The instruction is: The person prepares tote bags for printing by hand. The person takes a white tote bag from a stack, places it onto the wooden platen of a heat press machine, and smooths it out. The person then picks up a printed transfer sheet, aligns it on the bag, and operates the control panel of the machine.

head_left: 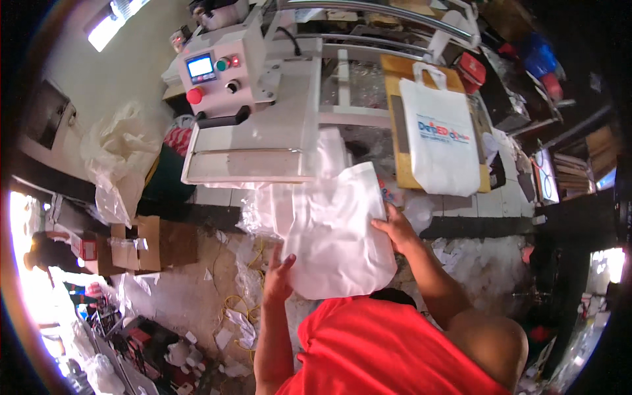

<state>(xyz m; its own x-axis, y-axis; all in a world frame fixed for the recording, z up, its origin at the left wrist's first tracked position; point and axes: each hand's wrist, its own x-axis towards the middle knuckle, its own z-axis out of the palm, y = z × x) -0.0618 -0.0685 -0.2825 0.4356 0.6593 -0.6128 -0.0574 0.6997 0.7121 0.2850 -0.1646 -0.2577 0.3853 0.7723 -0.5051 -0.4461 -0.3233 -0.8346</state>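
A plain white cloth bag (pixel 343 240) is spread between my hands in front of my red shirt, its rounded end toward me. My right hand (pixel 397 230) grips its right edge, thumb on top and the other fingers partly hidden. At its lower left edge, my left hand (pixel 279 276) has the thumb on the near side and the fingers along the edge. More white material (pixel 283 204) lies just behind, partly under the press's flat plate (pixel 247 164). A printed white bag (pixel 442 141) with handles lies flat on a wooden board (pixel 396 112) to the right.
The press's control box (pixel 220 79) carries a small screen, a red button and a black handle (pixel 224 118). Metal rails (pixel 388 20) run across the back. On the left are a clear plastic sack (pixel 118 161) and a cardboard box (pixel 155 243). Plastic scraps (pixel 247 276) litter the floor.
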